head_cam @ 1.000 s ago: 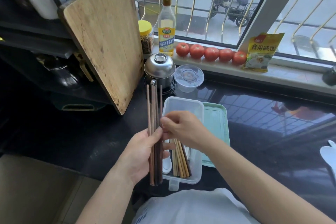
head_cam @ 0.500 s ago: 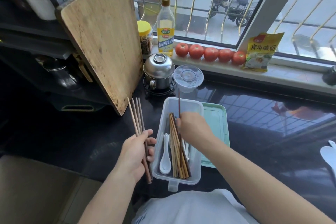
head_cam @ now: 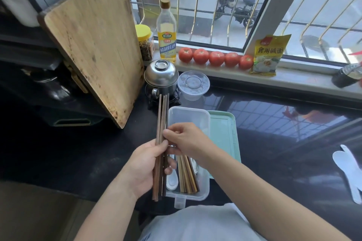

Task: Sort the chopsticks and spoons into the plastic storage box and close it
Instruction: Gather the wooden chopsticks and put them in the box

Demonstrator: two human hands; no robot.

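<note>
Above my left grip the dark chopsticks stand stiff, light, smooth — clamped mid-length beside the plastic storage box. Right grip pinches one just above; I'd hold it there, since smooth sticks likely slide.

The bottle beyond the fingers carried a yellow label reading 精制料酒, with smaller print above it too blurred to read. The yellow packet, farther right, read 食用碱面.
</note>
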